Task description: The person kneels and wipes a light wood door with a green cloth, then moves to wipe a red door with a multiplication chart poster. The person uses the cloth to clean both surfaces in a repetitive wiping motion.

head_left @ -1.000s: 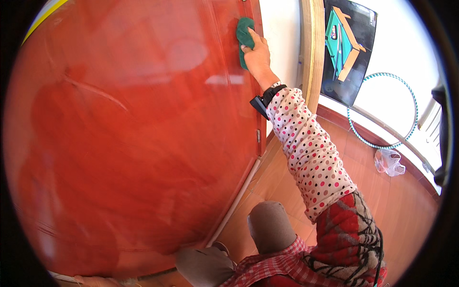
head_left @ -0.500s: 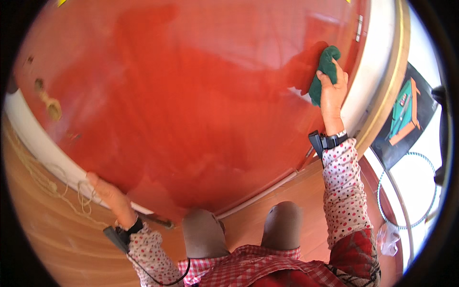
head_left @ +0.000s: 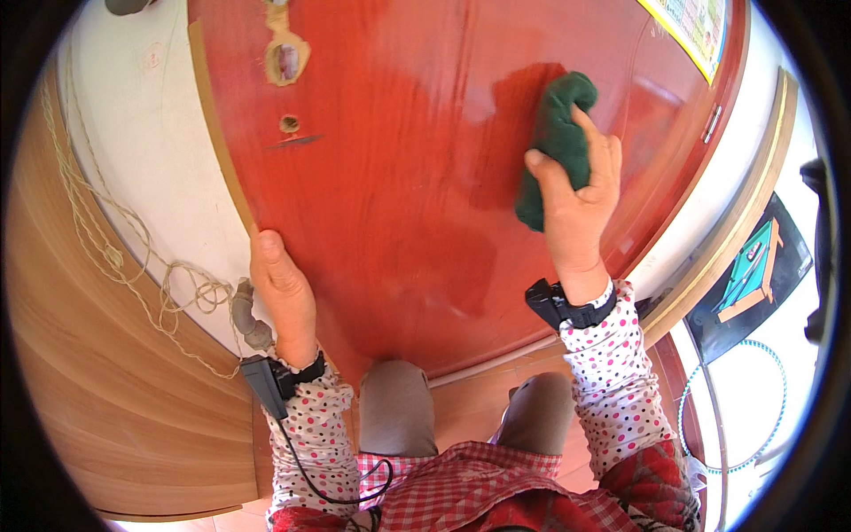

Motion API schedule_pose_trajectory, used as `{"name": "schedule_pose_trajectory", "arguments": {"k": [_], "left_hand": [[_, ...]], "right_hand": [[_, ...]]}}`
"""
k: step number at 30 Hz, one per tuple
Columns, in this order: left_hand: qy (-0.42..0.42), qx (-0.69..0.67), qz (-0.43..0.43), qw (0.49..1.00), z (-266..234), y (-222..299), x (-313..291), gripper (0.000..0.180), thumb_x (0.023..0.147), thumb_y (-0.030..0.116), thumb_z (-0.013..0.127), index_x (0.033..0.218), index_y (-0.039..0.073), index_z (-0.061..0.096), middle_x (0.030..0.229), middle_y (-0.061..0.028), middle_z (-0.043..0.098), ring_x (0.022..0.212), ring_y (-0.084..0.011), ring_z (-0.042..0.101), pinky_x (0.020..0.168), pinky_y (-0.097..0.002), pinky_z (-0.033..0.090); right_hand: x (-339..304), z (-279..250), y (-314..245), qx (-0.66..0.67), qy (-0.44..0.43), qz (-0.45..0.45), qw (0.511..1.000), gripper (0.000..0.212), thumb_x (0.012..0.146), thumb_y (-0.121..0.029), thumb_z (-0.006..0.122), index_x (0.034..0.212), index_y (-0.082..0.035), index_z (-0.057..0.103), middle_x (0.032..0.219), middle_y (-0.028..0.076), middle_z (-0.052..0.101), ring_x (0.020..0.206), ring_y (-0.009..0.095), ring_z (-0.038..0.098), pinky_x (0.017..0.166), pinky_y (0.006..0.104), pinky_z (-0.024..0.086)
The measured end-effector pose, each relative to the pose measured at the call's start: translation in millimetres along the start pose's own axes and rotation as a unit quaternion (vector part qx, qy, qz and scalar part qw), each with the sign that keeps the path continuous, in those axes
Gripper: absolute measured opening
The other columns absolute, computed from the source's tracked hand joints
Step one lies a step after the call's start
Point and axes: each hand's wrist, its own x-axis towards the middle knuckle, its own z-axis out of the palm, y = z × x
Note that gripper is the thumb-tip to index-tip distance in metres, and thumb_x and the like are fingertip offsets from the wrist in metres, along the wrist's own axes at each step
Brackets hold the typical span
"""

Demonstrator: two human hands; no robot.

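Note:
A red wooden door [head_left: 381, 195] stands in front of me, with a ragged lock hole [head_left: 285, 60] and a smaller round hole [head_left: 289, 124] near its left side. My right hand [head_left: 581, 195] holds a bunched dark green cloth [head_left: 563, 133] flat against the door's right half. Around the cloth, the door's surface looks darker. At the door's left edge is my left hand [head_left: 284, 288], its thumb side showing and its other fingers hidden behind the edge.
A white wall [head_left: 133, 115] and a curved wooden panel [head_left: 124, 355] lie to the left, with tangled cord [head_left: 115, 257] and a grey pipe elbow [head_left: 248, 315]. A poster [head_left: 696, 31] hangs at upper right. Rightward are a small toy pool table [head_left: 753, 270] and a hoop [head_left: 683, 417].
The door has swung, and its left edge now shows further right in view. My left hand has moved up and right with it. The cloth and right hand sit further left.

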Motion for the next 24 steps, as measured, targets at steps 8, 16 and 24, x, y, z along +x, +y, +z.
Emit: {"name": "schedule_pose_trajectory", "arguments": {"k": [8,16,24], "left_hand": [[-0.036,0.025,0.009,0.999,11,5,1,0.059,0.111,0.049,0.04,0.118,-0.006,0.059,0.107,-0.0129,0.066,0.098,-0.0226,0.057,0.091,-0.035,0.046],[-0.016,0.054,-0.045,0.997,-14,-41,-15,0.054,0.114,0.04,0.033,0.133,-0.007,0.053,0.123,-0.0185,0.06,0.114,-0.0272,0.055,0.1,-0.0378,0.044],[0.07,-0.027,-0.081,0.994,-24,-56,-22,0.065,0.113,0.047,0.033,0.147,-0.007,0.039,0.145,-0.0239,0.047,0.13,-0.0295,0.048,0.109,-0.0389,0.041]], "right_hand": [[-1,49,-84,0.018,-0.059,-0.132,0.989,0.058,0.069,-0.004,0.083,0.125,-0.004,0.069,0.098,0.014,0.057,0.086,0.031,0.061,0.076,0.0375,0.053],[-27,91,-138,0.029,-0.109,-0.192,0.975,0.06,0.058,-0.022,0.081,0.117,-0.013,0.072,0.092,0.007,0.055,0.082,0.029,0.058,0.061,0.0381,0.05],[-54,94,-134,0.025,-0.104,-0.236,0.966,0.047,0.074,-0.028,0.067,0.116,-0.009,0.072,0.091,0.004,0.051,0.088,0.024,0.053,0.065,0.0331,0.044]]}}
